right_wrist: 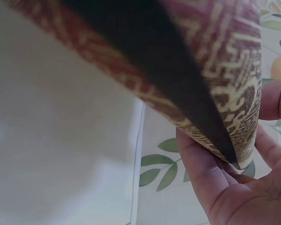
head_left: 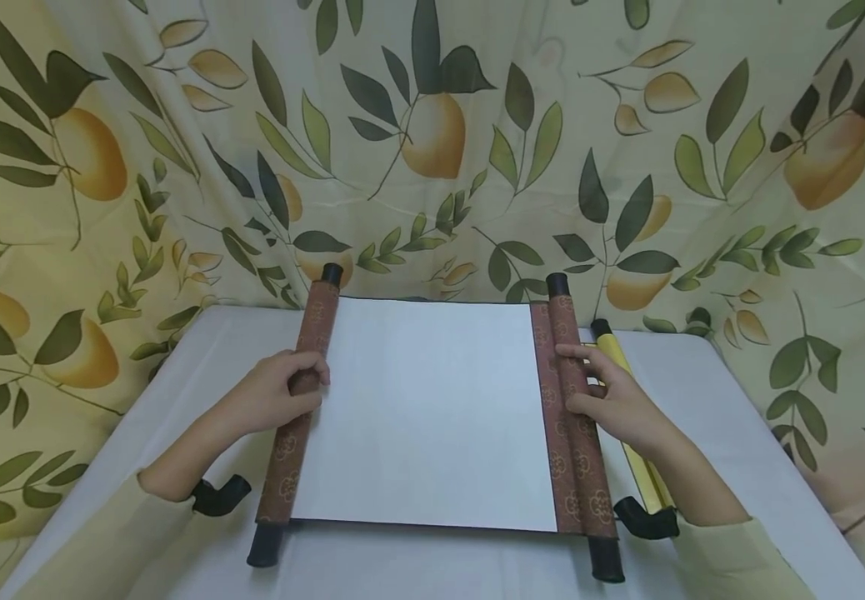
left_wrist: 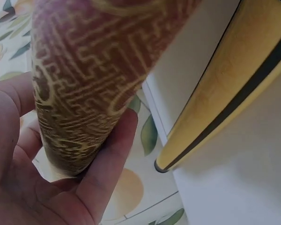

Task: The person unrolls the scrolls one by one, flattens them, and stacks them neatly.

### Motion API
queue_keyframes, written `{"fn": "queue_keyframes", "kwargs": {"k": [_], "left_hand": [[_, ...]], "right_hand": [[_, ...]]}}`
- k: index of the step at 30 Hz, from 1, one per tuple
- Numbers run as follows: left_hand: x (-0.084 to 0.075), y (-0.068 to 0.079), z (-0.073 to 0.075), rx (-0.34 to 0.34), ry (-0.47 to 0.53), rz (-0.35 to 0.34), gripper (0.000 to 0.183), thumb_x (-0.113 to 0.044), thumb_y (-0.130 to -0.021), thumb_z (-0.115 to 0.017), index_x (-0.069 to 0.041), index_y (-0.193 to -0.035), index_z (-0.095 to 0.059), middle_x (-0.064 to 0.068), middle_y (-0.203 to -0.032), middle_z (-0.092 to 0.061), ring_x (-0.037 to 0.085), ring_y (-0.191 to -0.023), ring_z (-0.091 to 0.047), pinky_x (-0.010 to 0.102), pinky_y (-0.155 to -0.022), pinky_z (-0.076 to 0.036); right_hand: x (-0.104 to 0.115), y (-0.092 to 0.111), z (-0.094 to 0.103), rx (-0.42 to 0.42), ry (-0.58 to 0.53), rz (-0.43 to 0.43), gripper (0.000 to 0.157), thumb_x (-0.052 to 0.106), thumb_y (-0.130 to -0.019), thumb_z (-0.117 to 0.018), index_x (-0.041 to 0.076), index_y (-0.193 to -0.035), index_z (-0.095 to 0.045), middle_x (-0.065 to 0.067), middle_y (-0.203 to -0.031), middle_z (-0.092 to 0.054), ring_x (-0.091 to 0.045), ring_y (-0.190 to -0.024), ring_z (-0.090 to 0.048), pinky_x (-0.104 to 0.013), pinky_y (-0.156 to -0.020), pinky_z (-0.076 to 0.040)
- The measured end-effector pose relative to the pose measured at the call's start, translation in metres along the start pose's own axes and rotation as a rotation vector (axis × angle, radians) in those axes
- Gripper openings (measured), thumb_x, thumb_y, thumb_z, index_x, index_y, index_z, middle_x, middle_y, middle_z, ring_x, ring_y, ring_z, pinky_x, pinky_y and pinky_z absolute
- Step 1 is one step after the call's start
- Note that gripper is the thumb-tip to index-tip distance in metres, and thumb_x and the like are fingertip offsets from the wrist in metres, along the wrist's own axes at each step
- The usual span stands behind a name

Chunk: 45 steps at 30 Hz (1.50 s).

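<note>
A hanging scroll lies partly unrolled on the table, its blank white sheet [head_left: 432, 408] stretched between two brown patterned rollers with black end knobs. My left hand [head_left: 277, 390] grips the left roller [head_left: 286, 471] around its middle. On the other side, my right hand [head_left: 620, 404] holds the right roller [head_left: 590, 475], fingers over it and thumb against its near side. Fingers wrap under the gold-patterned roll [left_wrist: 84, 93] in the left wrist view. The right wrist view has the fingers around a patterned roll [right_wrist: 236, 79] with a dark band along it.
A yellow roll [head_left: 641, 479] with a black end lies right of the scroll, partly behind the right hand. White cloth covers the table [head_left: 417, 571]. Behind hangs a fruit-and-leaf printed curtain [head_left: 432, 137]. Black wrist pieces [head_left: 222, 496] sit on both wrists.
</note>
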State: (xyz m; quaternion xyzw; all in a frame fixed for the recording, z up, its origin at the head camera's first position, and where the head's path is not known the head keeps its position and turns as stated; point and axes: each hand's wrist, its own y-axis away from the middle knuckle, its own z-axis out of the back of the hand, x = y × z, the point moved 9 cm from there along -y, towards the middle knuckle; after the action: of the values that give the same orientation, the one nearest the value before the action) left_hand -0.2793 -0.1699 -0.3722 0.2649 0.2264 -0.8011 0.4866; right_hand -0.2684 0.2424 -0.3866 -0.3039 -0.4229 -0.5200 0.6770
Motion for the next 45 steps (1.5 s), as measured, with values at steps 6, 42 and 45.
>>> {"fn": "queue_keyframes", "kwargs": {"k": [6, 42, 45], "left_hand": [[0.001, 0.001, 0.001, 0.006, -0.038, 0.004, 0.018, -0.011, -0.083, -0.076, -0.017, -0.088, -0.06, 0.0, -0.083, -0.057, 0.019, -0.076, -0.046, 0.033, -0.062, -0.039], [0.004, 0.002, 0.01, 0.008, -0.072, -0.006, 0.01, -0.006, -0.085, -0.067, -0.015, -0.087, -0.064, -0.003, -0.071, -0.053, 0.017, -0.069, -0.045, 0.03, -0.059, -0.038], [0.003, 0.002, 0.011, -0.002, -0.1, -0.016, 0.009, -0.006, -0.084, -0.068, -0.015, -0.084, -0.064, -0.004, -0.068, -0.053, 0.016, -0.069, -0.045, 0.03, -0.06, -0.039]], "right_hand": [[-0.002, 0.001, -0.001, -0.003, -0.006, -0.008, 0.069, -0.002, -0.09, -0.056, 0.013, -0.153, -0.032, -0.026, -0.139, -0.038, -0.041, -0.108, -0.058, -0.042, -0.075, -0.057], [-0.01, 0.009, 0.009, 0.013, 0.04, -0.015, 0.068, 0.0, -0.092, -0.058, 0.016, -0.153, -0.033, -0.024, -0.147, -0.033, -0.039, -0.107, -0.056, -0.038, -0.073, -0.054], [-0.01, 0.009, 0.009, 0.015, 0.039, -0.015, 0.067, 0.0, -0.092, -0.057, 0.016, -0.153, -0.033, -0.024, -0.147, -0.032, -0.038, -0.106, -0.056, -0.038, -0.073, -0.054]]}}
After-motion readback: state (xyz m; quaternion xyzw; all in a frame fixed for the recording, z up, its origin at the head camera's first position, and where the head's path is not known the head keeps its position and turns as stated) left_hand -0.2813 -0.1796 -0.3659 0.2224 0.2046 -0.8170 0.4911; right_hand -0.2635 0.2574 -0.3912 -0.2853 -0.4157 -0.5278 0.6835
